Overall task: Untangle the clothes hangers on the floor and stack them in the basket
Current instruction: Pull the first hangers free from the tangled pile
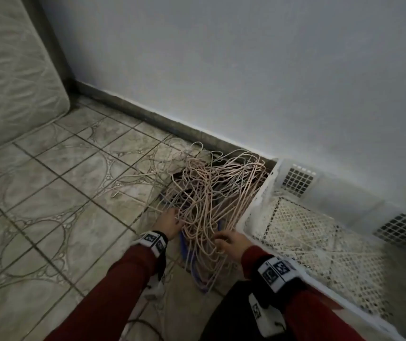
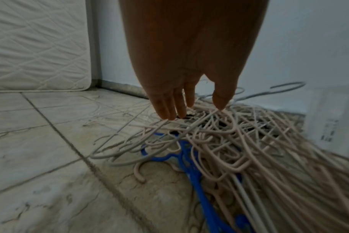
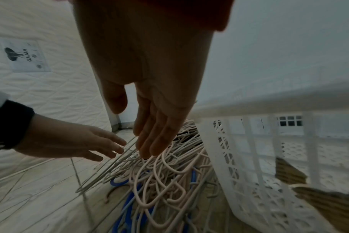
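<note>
The tangle of pale pink wire hangers (image 1: 211,195) lies heaped on the tiled floor (image 1: 49,193), pressed against the near wall of the white plastic laundry basket (image 1: 253,212) to its right. A couple of blue plastic hangers (image 2: 191,167) lie under the pile. The left hand (image 1: 168,222) reaches into the heap's left edge, fingers (image 2: 169,108) straight and slightly spread, tips touching the wires without gripping. The right hand (image 1: 231,241) hovers over the near end, fingers (image 3: 155,141) extended close together, tips brushing the top hangers. A quilted mattress (image 1: 12,70) leans upright at the left beside the pale wall (image 1: 246,70).
</note>
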{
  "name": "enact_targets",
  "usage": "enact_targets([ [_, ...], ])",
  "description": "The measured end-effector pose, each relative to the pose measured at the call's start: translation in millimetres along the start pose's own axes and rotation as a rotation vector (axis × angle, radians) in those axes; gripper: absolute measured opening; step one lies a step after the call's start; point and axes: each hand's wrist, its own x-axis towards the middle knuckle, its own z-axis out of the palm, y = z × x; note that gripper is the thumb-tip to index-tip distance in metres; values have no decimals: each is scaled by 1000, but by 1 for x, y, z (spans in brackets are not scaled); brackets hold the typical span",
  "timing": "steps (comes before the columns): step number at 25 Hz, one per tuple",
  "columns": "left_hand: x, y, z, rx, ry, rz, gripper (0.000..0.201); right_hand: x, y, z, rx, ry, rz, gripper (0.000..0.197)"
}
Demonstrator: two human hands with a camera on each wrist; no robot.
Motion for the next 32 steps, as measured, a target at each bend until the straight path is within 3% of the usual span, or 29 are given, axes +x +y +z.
enact_targets([
  [6, 45, -10, 4, -91, 71, -200, 71, 25, 17, 0, 202, -11, 33, 21],
  [8, 55, -13, 2, -85, 31, -259, 92, 27, 24, 2, 237, -18, 33, 14],
  [10, 59, -14, 3, -50, -37, -244, 104, 27, 30, 6, 217, -32, 43, 23],
  [12, 63, -16, 5, -3, -34, -195, 98, 25, 32, 8, 215, -27, 35, 29],
  [16, 76, -10, -8, -56, 266, -143, 75, 20, 38, 8, 223, -9, 16, 26],
  [21, 93, -6, -21, 70, 96, -172, 55, 17, 47, 5, 207, -68, 7, 22],
  [24, 78, -3, -12, 14, 23, -37, 44, 19, 48, 6, 162, -39, -19, 16],
  [27, 51, -2, 4, -54, -31, 108, 47, 19, 44, 7, 191, -35, -6, 24],
  [32, 27, 6, 24, -25, 61, 122, 29, 17, 37, 8, 91, -34, 4, 28],
])
